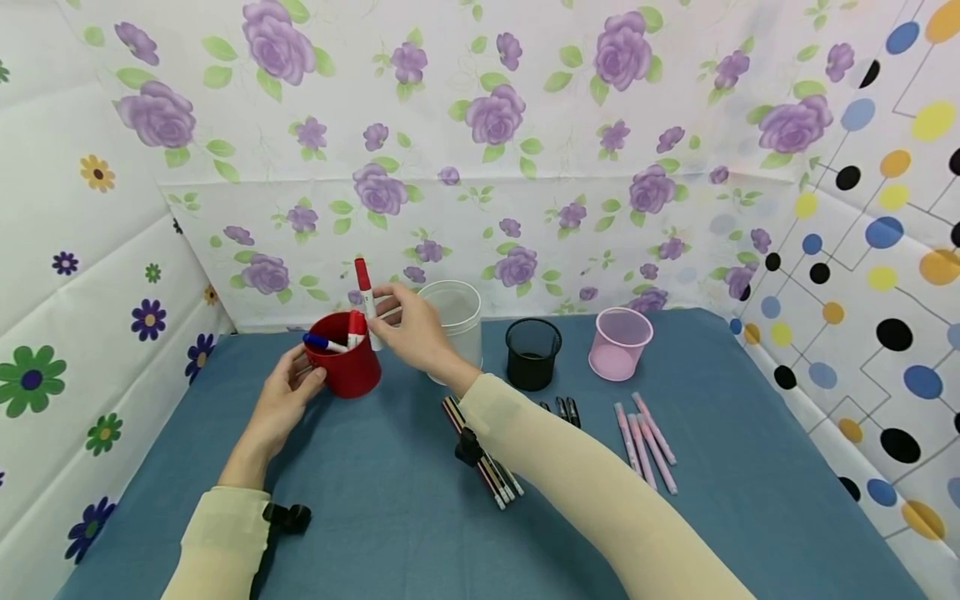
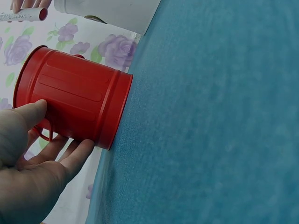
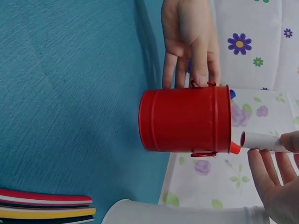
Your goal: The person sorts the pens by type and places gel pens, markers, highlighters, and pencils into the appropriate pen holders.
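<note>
A red pen cup (image 1: 347, 372) with small side handles stands upright on the table at the left. My left hand (image 1: 282, 392) grips it at the near-left side, thumb on the wall and fingers by the handle (image 2: 46, 133). Inside are a blue-capped marker (image 1: 324, 342) and red-capped marker caps (image 1: 356, 323), their lower parts hidden. In my right hand (image 1: 408, 325) a white marker with a red cap (image 1: 363, 275) is pinched upright, cap end up. Its white lower end (image 3: 257, 140) is just above the cup's rim, apart from it in the right wrist view.
Right of the red cup stand a white cup (image 1: 459, 312), a black mesh cup (image 1: 532, 358) and a pink cup (image 1: 620, 346). Striped pencils (image 1: 491, 471), black pens (image 1: 567, 411) partly behind my right sleeve, and several pink pens (image 1: 648, 446) lie in front.
</note>
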`<control>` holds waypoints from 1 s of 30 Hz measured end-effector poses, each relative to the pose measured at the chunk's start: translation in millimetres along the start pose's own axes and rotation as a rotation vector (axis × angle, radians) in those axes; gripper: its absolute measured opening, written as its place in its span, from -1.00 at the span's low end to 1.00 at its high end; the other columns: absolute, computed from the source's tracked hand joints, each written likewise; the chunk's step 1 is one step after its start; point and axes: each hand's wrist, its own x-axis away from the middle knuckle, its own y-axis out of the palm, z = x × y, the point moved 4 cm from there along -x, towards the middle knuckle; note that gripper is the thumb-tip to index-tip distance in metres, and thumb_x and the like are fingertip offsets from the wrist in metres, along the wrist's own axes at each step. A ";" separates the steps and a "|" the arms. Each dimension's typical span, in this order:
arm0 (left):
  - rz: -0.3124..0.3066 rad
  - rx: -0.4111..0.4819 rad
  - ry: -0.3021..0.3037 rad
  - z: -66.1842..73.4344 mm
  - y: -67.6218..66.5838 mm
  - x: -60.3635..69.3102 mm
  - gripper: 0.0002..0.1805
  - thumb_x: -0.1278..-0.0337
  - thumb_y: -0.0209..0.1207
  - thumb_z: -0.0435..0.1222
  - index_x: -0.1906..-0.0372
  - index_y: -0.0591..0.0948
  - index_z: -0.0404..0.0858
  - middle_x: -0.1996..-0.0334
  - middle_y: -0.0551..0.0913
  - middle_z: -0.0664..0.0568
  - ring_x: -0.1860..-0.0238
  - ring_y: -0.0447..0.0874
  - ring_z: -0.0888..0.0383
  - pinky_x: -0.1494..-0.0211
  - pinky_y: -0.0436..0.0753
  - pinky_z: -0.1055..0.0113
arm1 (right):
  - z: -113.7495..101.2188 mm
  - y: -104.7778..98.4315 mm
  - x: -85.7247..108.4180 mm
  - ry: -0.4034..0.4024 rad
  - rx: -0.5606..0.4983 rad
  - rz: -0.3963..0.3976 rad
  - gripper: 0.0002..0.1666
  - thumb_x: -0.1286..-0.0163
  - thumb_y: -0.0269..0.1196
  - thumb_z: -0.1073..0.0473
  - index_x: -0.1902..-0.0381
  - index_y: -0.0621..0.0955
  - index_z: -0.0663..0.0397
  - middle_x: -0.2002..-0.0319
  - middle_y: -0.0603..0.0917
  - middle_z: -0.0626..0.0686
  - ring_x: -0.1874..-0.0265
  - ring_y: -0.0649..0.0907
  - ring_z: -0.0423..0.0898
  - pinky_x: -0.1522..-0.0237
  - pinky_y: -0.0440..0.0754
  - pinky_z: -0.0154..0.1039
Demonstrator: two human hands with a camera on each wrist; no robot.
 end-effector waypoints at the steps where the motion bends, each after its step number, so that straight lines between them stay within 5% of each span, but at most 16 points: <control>1: 0.000 -0.001 -0.001 0.0 0.0 0.3 -0.23 -0.69 0.04 -0.14 -0.74 0.00 -0.22 -0.61 0.21 -0.33 -0.48 0.38 -0.06 -0.20 0.62 0.59 | -0.8 1.0 -0.6 0.001 0.005 0.000 -0.52 -0.53 0.37 0.22 -0.35 0.58 0.03 0.02 0.72 0.04 0.13 0.77 -0.12 0.15 0.75 -0.41; 11: 0.008 -0.008 -0.003 0.4 1.1 1.0 -0.23 -0.69 0.05 -0.13 -0.73 0.01 -0.24 -0.60 0.22 -0.35 -0.51 0.34 -0.21 -0.19 0.61 0.59 | -5.7 6.3 -10.8 -0.010 0.031 0.020 -0.55 -0.55 0.34 0.22 -0.35 0.58 0.03 0.01 0.74 0.07 0.11 0.77 -0.12 0.13 0.75 -0.41; 30: 0.000 0.000 0.000 -0.7 1.5 1.3 -0.23 -0.69 0.05 -0.14 -0.73 0.01 -0.23 -0.60 0.21 -0.36 -0.49 0.37 -0.12 -0.20 0.61 0.60 | -10.0 20.0 -25.8 -0.020 0.003 0.023 -0.55 -0.51 0.37 0.27 -0.30 0.59 0.08 0.01 0.75 0.10 0.12 0.79 -0.10 0.15 0.72 -0.49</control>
